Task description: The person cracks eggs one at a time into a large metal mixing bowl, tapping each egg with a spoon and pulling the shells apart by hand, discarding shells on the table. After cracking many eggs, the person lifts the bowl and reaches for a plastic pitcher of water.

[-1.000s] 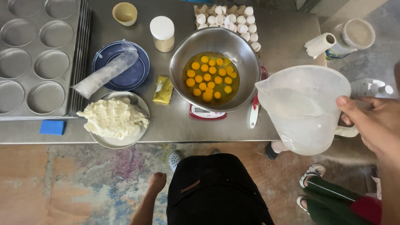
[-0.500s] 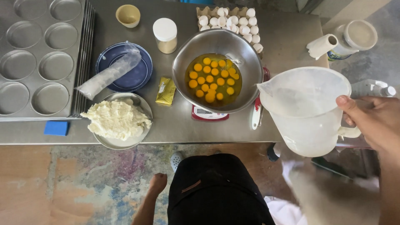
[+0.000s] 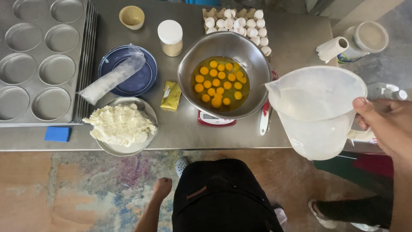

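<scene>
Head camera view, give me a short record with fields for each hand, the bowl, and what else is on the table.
right hand: right hand grips the handle of a translucent plastic jug, held beside the table's right end
left hand: left hand hangs by the hip, holding nothing
bowl: steel bowl on a red scale, full of cracked eggs
table: steel table
also there: egg tray, muffin tin, blue plate, white dough, lidded jar

Right hand (image 3: 388, 124) raised at the right edge of view, forearm running down and out of frame, thumb pressed forward, fingers curled shut in a grip. Left hand (image 3: 163, 187) hung low beside the body, loosely closed, arm straight down.
</scene>
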